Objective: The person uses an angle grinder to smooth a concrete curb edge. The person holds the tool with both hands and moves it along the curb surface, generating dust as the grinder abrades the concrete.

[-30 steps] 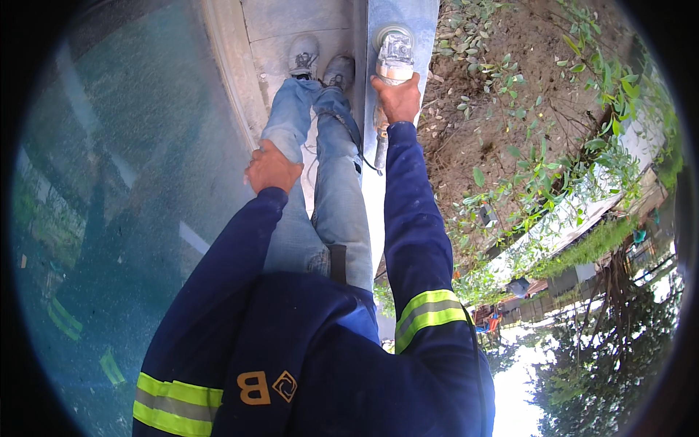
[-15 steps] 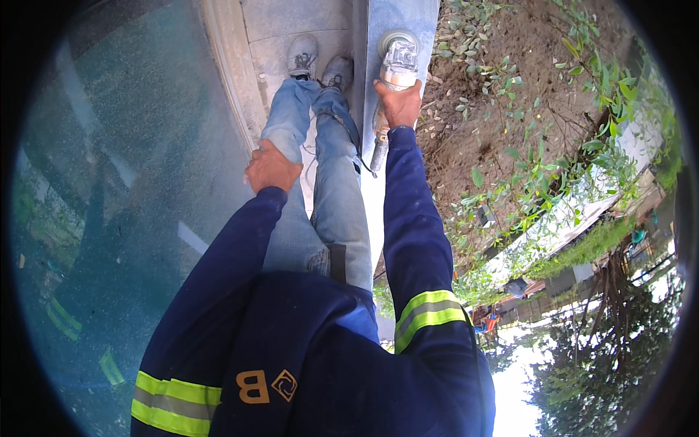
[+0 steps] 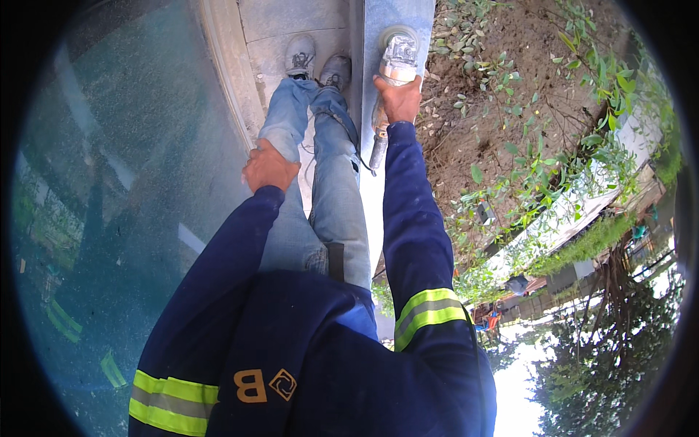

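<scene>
A dust-coated angle grinder (image 3: 400, 62) lies along a long, pale grey ledge (image 3: 375, 22), its round disc (image 3: 399, 34) against the surface at the far end. Around the grinder's body, behind its head, my right hand (image 3: 399, 100) is closed; the handle end and a dark cord (image 3: 358, 142) trail back toward me. Lower and to the left, my left hand (image 3: 270, 168) rests on my bent left knee (image 3: 280, 138), holding no tool. Its fingers lie over the trouser leg and are partly hidden.
A dusty glass pane (image 3: 138, 197) with a pale frame (image 3: 231, 80) stands on my left. My shoes (image 3: 300, 54) are on the narrow concrete floor (image 3: 291, 18) between frame and ledge. Right of the ledge are bare soil (image 3: 466, 153) and leafy branches (image 3: 582, 153).
The grinder and my right hand have barely moved, shifting slightly up in the picture. My left hand stays on the knee. The whole view has shifted a little.
</scene>
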`<state>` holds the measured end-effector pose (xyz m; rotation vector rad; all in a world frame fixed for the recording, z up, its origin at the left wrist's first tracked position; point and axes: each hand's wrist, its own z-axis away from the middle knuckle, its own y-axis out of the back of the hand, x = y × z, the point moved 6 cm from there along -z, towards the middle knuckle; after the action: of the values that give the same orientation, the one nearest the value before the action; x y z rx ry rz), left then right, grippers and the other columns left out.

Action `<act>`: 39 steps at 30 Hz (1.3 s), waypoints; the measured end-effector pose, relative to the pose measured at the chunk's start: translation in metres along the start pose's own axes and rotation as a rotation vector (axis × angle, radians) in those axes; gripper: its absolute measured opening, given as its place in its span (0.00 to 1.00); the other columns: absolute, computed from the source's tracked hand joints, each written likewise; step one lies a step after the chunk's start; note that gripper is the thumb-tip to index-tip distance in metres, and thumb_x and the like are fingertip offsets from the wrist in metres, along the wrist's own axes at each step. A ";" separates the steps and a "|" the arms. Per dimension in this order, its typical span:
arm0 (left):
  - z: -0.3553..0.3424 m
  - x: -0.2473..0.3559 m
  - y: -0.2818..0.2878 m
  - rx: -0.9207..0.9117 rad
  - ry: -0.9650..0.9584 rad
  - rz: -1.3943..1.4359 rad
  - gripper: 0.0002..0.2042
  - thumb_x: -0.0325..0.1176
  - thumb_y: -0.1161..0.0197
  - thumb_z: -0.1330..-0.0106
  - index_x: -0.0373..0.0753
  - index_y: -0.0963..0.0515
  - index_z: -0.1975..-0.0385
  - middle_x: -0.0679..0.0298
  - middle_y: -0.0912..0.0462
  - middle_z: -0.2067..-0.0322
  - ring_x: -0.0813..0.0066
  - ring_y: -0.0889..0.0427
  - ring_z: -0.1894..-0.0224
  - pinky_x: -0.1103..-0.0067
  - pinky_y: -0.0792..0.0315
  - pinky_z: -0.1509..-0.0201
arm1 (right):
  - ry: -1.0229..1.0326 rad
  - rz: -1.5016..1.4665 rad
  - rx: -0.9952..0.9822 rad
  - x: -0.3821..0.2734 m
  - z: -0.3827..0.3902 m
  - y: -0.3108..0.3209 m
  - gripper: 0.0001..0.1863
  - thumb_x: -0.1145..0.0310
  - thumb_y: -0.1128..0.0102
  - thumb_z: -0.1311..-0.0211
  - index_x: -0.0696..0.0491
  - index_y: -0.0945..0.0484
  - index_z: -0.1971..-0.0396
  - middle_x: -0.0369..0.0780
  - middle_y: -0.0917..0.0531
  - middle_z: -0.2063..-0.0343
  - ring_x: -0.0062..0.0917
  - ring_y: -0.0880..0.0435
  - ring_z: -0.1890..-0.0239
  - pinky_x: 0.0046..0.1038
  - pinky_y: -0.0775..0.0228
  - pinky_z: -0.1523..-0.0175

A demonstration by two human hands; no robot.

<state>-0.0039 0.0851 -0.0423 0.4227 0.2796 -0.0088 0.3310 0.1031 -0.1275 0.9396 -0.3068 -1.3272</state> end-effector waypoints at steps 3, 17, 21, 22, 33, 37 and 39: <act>0.000 0.000 0.000 0.014 0.005 -0.010 0.53 0.57 0.23 0.47 0.27 0.40 0.28 0.42 0.19 0.45 0.40 0.15 0.45 0.37 0.25 0.43 | 0.033 0.032 -0.029 -0.010 0.002 -0.008 0.44 0.46 0.18 0.59 0.60 0.26 0.46 0.55 0.11 0.58 0.52 0.10 0.53 0.47 0.19 0.43; -0.001 -0.002 0.000 0.029 -0.015 -0.007 0.53 0.57 0.24 0.48 0.26 0.39 0.29 0.41 0.19 0.46 0.40 0.14 0.46 0.38 0.23 0.45 | -0.011 -0.060 0.020 0.004 0.000 -0.003 0.47 0.49 0.15 0.59 0.66 0.25 0.45 0.56 0.12 0.53 0.49 0.11 0.50 0.42 0.21 0.41; -0.006 -0.008 -0.006 0.017 -0.023 0.012 0.53 0.57 0.23 0.48 0.27 0.38 0.29 0.41 0.19 0.46 0.40 0.14 0.46 0.37 0.23 0.46 | -0.008 0.040 -0.040 -0.017 0.005 -0.011 0.46 0.48 0.16 0.59 0.66 0.25 0.48 0.58 0.12 0.55 0.52 0.11 0.51 0.44 0.20 0.43; -0.006 -0.007 -0.006 0.012 -0.026 0.015 0.53 0.57 0.23 0.48 0.27 0.38 0.29 0.41 0.19 0.46 0.40 0.15 0.46 0.38 0.24 0.45 | 0.002 0.024 -0.029 -0.025 0.002 -0.008 0.46 0.47 0.16 0.60 0.66 0.25 0.48 0.59 0.12 0.56 0.53 0.11 0.51 0.45 0.20 0.43; -0.007 -0.005 -0.002 0.001 -0.015 0.014 0.54 0.56 0.23 0.48 0.28 0.41 0.27 0.42 0.19 0.44 0.40 0.16 0.43 0.38 0.24 0.43 | 0.013 -0.086 0.025 0.006 -0.012 -0.005 0.48 0.48 0.15 0.59 0.66 0.26 0.45 0.57 0.11 0.53 0.49 0.11 0.48 0.42 0.21 0.41; -0.004 -0.005 0.000 -0.020 0.019 -0.006 0.53 0.57 0.23 0.48 0.29 0.39 0.29 0.41 0.20 0.44 0.40 0.16 0.43 0.39 0.24 0.42 | 0.033 0.020 -0.041 -0.030 -0.005 -0.009 0.45 0.48 0.16 0.58 0.64 0.25 0.47 0.56 0.11 0.55 0.50 0.10 0.51 0.42 0.20 0.43; -0.004 -0.004 -0.001 -0.029 0.014 0.003 0.52 0.57 0.22 0.49 0.29 0.38 0.30 0.41 0.20 0.44 0.40 0.16 0.43 0.39 0.24 0.42 | 0.048 0.033 -0.033 -0.044 -0.012 -0.009 0.45 0.48 0.16 0.59 0.64 0.25 0.47 0.56 0.11 0.55 0.50 0.10 0.51 0.43 0.20 0.43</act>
<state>-0.0090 0.0858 -0.0446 0.3942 0.2924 0.0007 0.3209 0.1486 -0.1273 0.9339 -0.2616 -1.2735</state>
